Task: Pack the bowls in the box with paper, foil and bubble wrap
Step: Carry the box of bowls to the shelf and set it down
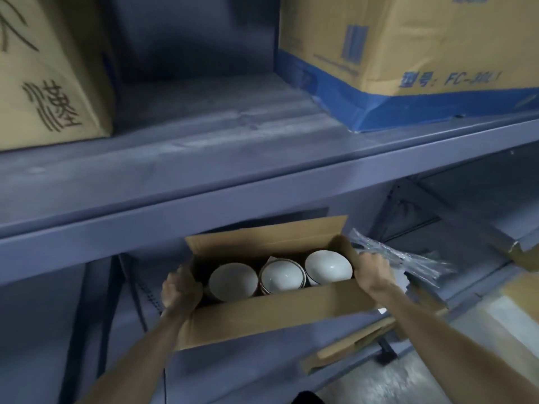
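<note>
An open cardboard box (271, 316) is held in front of the lower shelf, its flaps standing up. Inside it sit white bowls in three places: one at the left (233, 281), a nested stack in the middle (281, 277) and one at the right (328, 267). My left hand (181, 288) grips the box's left end. My right hand (374, 271) grips its right end. A crumpled clear plastic sheet, perhaps bubble wrap (408, 258), lies just right of the box beside my right hand.
A blue-grey metal shelf (204, 182) runs across above the box. On it stand a brown carton (43, 68) at the left and a brown and blue carton (423, 53) at the right. Flat cardboard pieces (358, 342) lie lower right.
</note>
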